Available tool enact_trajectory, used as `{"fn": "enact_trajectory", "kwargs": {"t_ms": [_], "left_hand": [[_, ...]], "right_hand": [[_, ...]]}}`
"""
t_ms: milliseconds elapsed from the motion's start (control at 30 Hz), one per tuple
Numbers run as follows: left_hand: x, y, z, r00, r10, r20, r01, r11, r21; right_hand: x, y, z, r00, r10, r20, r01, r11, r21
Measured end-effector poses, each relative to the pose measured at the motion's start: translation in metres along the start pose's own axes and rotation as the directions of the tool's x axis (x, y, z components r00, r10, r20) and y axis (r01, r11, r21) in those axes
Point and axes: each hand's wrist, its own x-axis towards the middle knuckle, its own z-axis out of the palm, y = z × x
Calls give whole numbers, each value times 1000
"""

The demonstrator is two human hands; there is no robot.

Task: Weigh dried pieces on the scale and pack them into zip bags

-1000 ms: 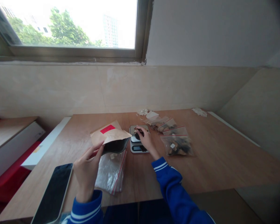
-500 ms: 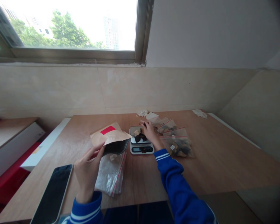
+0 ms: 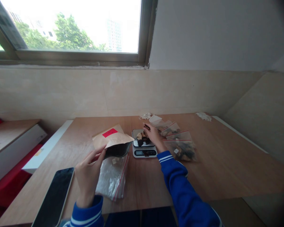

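My left hand [image 3: 91, 171] pinches the edge of a brown paper pouch [image 3: 119, 138] with a red label; its dark mouth gapes toward the scale. Over the far part of a small digital scale [image 3: 135, 154], my right hand [image 3: 153, 134] has its fingers closed on a small dark brown piece [image 3: 146, 126] whose kind I cannot make out. Dark and pale dried pieces [image 3: 142, 138] lie on the scale's plate. One dark piece [image 3: 146, 153] rests on its display panel. Below the pouch is a stack of clear zip bags [image 3: 111, 179].
Several filled zip bags [image 3: 182, 149] lie right of the scale. Behind it are white scraps [image 3: 145, 116] and a pale card [image 3: 155, 118]. A phone [image 3: 53, 197] lies at the table's left front. More white scraps [image 3: 203, 116] sit at the far right edge.
The whole view has shifted slightly. My right fingers have moved a little at the scale's far side, and the dark piece between them shows more plainly. My left hand keeps its hold on the pouch.
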Motion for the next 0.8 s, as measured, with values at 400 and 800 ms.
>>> {"fn": "enact_trajectory", "kwargs": {"t_ms": [400,800], "left_hand": [[-2,1,2,1000,-4,16,5,1000,-16],[-1,2,-1,1000,-10,13,10,1000,10]], "right_hand": [[-8,38,-15,976,151,-156,-158,987,-27],[-57,-28,-32,975,17,-221,-30,998,-58]]}}
